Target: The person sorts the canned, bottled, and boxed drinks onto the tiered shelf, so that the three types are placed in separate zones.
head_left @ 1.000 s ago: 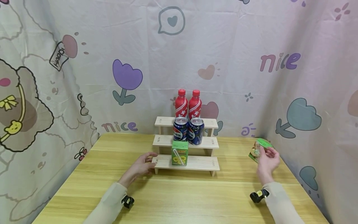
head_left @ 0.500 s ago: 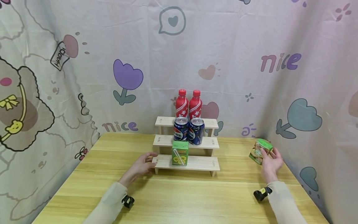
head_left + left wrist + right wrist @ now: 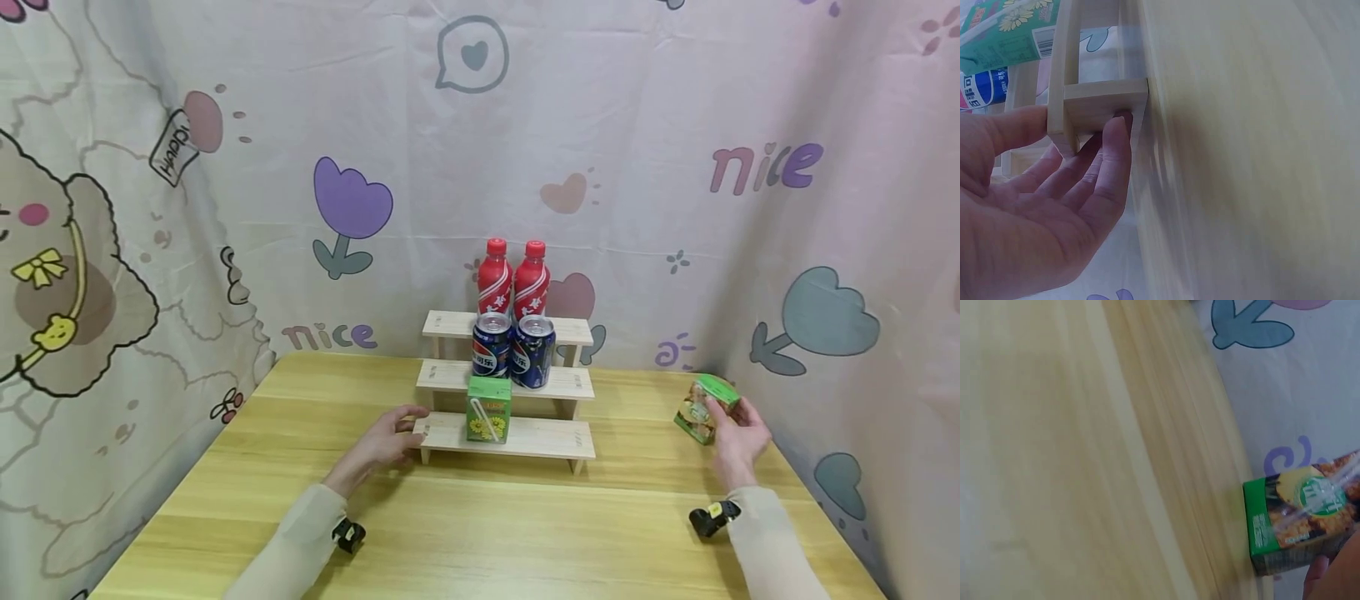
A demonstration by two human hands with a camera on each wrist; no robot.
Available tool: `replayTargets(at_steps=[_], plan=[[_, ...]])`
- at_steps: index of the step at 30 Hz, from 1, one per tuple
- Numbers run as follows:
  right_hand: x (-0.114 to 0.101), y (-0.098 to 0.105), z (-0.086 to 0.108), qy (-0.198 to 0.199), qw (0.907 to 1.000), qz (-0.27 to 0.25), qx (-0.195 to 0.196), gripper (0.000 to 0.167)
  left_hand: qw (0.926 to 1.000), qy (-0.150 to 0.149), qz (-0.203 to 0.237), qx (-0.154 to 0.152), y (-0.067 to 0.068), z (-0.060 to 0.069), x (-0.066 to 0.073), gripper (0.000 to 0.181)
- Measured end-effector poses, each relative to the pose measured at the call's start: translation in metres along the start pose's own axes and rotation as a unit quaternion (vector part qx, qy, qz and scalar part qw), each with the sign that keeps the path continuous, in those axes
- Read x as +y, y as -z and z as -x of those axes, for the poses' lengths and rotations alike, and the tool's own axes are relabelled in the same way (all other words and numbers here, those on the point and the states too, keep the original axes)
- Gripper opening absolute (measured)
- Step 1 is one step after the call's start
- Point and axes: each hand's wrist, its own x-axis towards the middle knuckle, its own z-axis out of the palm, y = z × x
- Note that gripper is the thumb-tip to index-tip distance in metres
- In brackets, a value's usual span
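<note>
My left hand (image 3: 386, 437) grips the left end of the lowest step of a three-tier wooden display stand (image 3: 536, 437). In the left wrist view, the thumb of that hand (image 3: 1041, 206) lies on the board and the fingers curl around its end by the leg. A green drink carton with a straw (image 3: 488, 410) stands upright on this step. Far to the right, my right hand (image 3: 738, 437) holds another drink carton (image 3: 697, 417), tilted, with a green top and brown pictures. In the right wrist view, the carton (image 3: 1310, 506) shows a wrapped straw; most of the hand is cut off.
Two blue cola cans, one at the left (image 3: 491, 346) and one at the right (image 3: 533, 354), stand on the middle step. Red bottles (image 3: 495, 279) stand side by side on the top step. A printed curtain (image 3: 637, 108) hangs behind the wooden table (image 3: 480, 533).
My right hand has shifted slightly right and turned with the carton, showing more of its front. My left hand stays on the stand. The head view has swung a little left.
</note>
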Motion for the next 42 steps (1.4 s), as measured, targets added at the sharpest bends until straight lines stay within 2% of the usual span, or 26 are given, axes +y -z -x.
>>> replayTargets(at_steps=[5,11,16,20,29,35,42], plan=[[-0.005,0.007,-0.002,-0.018,0.9998,0.001,-0.003,0.064,1.0,0.0,0.002,-0.001,-0.003,0.0,0.003,0.045],[-0.012,0.008,0.001,-0.022,0.9995,0.013,-0.022,0.068,1.0,-0.004,0.001,-0.001,-0.003,0.0,0.003,0.044],[-0.017,0.006,0.007,-0.025,0.9973,0.058,-0.037,0.072,1.0,-0.004,0.0,-0.001,-0.003,0.001,0.003,0.044],[-0.024,0.001,0.011,-0.031,0.9955,0.075,-0.048,0.072,1.0,-0.003,0.002,-0.001,-0.002,0.001,0.003,0.045],[-0.029,-0.004,0.017,-0.029,0.993,0.056,-0.1,0.075,0.9999,0.009,0.003,0.008,-0.002,0.0,0.002,0.045],[-0.031,-0.007,0.022,-0.025,0.987,0.082,-0.136,0.079,0.9998,0.011,0.006,0.016,-0.003,-0.001,0.002,0.045],[-0.034,-0.012,0.032,-0.002,0.9777,0.1,-0.185,0.078,0.9998,0.011,0.005,0.017,-0.003,0.0,0.001,0.046]])
